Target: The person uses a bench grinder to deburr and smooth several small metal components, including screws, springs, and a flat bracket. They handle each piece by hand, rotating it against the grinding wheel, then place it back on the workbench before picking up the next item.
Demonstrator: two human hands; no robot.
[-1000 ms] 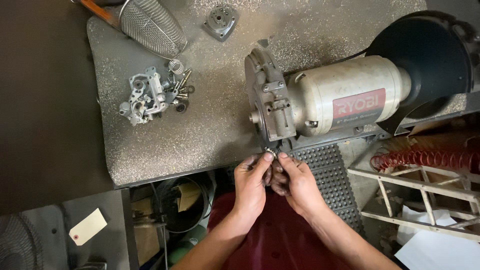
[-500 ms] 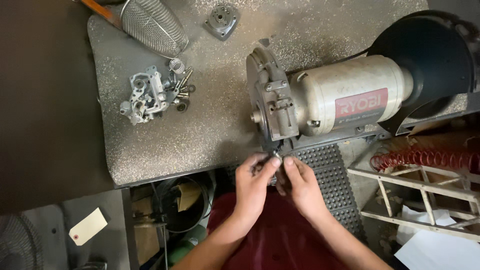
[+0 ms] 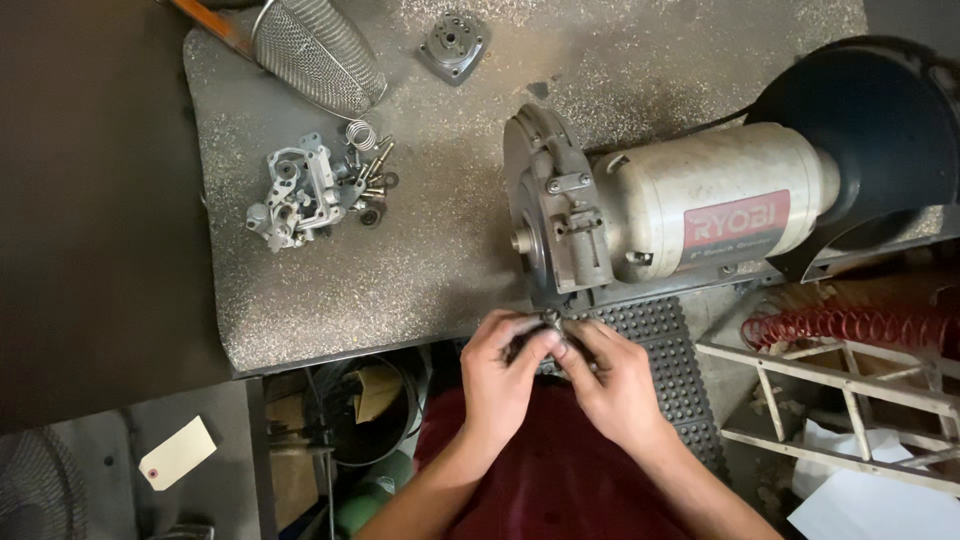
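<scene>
A small dark metal part is pinched between the fingertips of both hands at the near edge of the tabletop, roughly at 6 o'clock from the middle of the view. The left hand is curled closed around the part from 9 o'clock, and the right hand is closed on it from 3 o'clock, the fingertips of the two hands touching each other. The part itself is mostly hidden by the fingers, so its shape cannot be told.

Just beyond the hands, at 12 o'clock from them, a bench grinder is seen lying on the speckled grey tabletop, its grey wheel guard nearest the hands and a black hood at its far end, toward 2 o'clock. A carburetor body is set at 10 o'clock, with a loose spring and screws just beside it. A wire mesh strainer is laid at 11 o'clock, and a small square metal cover near 12 o'clock. A black studded mat is seen under the right hand. A red coiled spring lies at 3 o'clock, and a paper tag at 8 o'clock on the floor.
</scene>
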